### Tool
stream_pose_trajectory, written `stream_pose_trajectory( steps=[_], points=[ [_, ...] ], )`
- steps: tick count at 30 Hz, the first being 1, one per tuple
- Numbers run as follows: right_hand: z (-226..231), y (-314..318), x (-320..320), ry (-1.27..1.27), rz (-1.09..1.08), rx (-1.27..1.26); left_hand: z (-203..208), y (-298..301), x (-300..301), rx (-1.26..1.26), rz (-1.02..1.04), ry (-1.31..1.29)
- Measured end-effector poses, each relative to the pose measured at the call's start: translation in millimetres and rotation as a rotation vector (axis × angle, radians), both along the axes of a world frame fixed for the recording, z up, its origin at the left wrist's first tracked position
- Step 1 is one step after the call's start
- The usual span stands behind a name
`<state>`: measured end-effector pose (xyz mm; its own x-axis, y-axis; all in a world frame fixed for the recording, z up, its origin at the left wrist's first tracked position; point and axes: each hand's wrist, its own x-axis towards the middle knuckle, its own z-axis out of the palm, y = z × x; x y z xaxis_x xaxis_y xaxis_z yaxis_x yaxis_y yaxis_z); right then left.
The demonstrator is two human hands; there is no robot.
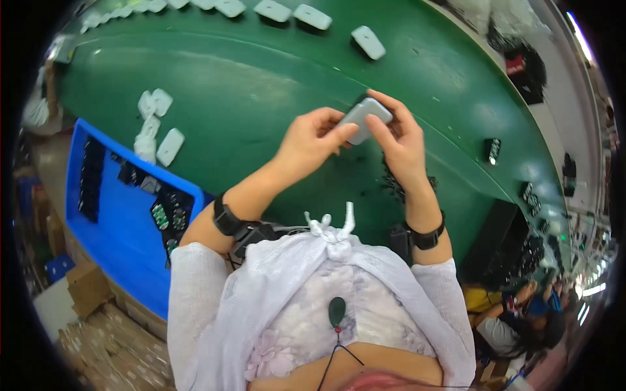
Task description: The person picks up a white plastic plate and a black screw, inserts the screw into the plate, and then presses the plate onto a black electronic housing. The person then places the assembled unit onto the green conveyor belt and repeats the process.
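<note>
Above the green table [261, 78] I hold a light grey rounded plastic casing with a black underside [372, 112] in both hands. My left hand [313, 140] pinches its near left edge between thumb and fingers. The thumb of my right hand [403, 140] presses on its top face, and the fingers wrap its far right side. What lies inside the casing is hidden. Just below my right hand, a small heap of dark little pieces [393, 182] lies on the table, partly covered by the wrist.
White casings [312, 17] line the far edge; another casing [368, 42] sits nearer. More white pieces [155, 104] lie left, beside a blue bin [130, 247] holding black parts and green circuit boards. A black box [499, 238] stands right. A co-worker [515, 332] sits beyond it.
</note>
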<state>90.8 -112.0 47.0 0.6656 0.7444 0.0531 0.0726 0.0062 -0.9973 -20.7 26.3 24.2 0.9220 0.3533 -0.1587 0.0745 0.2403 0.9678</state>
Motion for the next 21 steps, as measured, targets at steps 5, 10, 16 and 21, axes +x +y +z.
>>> stream_pose_trajectory(
  steps=[5, 10, 16, 21],
  points=[
    [-1.8, -7.7, -8.1, -0.096, -0.102, -0.022, -3.6, -16.2, -2.7, -0.003, -0.013, -0.007],
    [5.7, -0.1, -16.2, -0.082, -0.087, 0.019, 3.4, -14.3, -10.9, 0.044, 0.004, -0.011],
    [9.0, -7.4, 39.2, -0.280, -0.164, -0.016, 7.1, 55.1, -27.1, 0.684, 0.343, -0.060],
    [9.4, -19.5, 118.9, -0.347, -0.128, -0.188, -25.5, 219.9, -107.5, 1.636, 0.852, 0.564]
  ],
)
